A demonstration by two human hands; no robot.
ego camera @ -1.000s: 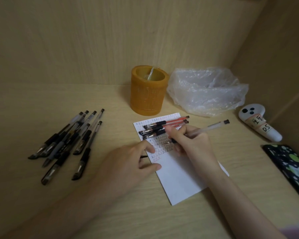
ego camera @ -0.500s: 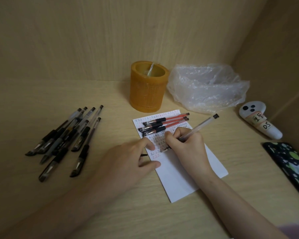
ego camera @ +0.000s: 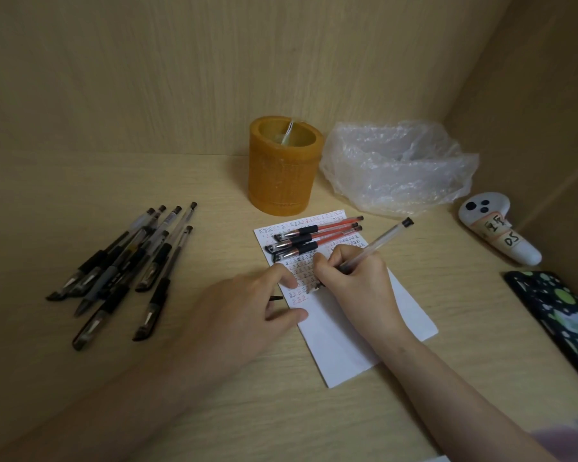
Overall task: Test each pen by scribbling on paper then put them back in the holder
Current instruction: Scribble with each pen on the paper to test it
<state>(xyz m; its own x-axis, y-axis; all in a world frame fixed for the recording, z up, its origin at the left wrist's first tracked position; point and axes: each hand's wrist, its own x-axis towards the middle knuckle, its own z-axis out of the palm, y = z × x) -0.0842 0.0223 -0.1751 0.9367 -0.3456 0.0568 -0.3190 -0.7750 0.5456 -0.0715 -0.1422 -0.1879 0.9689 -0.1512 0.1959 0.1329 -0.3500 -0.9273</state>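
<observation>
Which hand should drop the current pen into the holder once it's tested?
Right, likely. The right hand already grips the pen, and the orange holder stands just beyond it. The left hand rests on the paper.

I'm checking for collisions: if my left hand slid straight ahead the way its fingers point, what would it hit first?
Probably the right hand, which grips the pen over the paper; the left hand fingertips nearly reach it.

Overall light: dim, warm yellowish cast, even across the wooden desk (ego camera: 414, 411).
Shadows: soft, short; a faint one under the left hand (ego camera: 247, 315) and beside the orange pen holder (ego camera: 282, 171).
Glare: small highlights on the crumpled plastic bag (ego camera: 397, 168); white paper (ego camera: 341, 345) reads pale grey.
Focus: centre fairly sharp; near left forearm (ego camera: 97, 401) soft.
Distortion: wide-angle bending of wall panels towards the edges.
</observation>
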